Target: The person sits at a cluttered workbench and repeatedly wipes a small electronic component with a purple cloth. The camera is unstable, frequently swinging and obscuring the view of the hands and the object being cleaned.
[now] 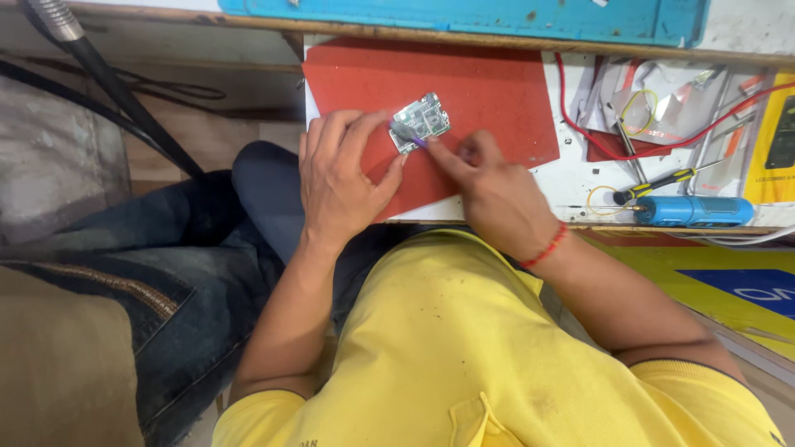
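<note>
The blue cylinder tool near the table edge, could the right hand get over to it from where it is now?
Probably yes. The right hand works a thin purple tool on the circuit board, and the blue cylinder tool lies farther along the same side, with only bare white tabletop and a yellow wire loop between.

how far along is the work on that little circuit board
Done: the bare circuit board already lies on the red mat. In hand: the left hand steadies it while the right hand works a thin purple tool at its edge. Left: no casing shows, and the screwdriver lies unused.
</note>
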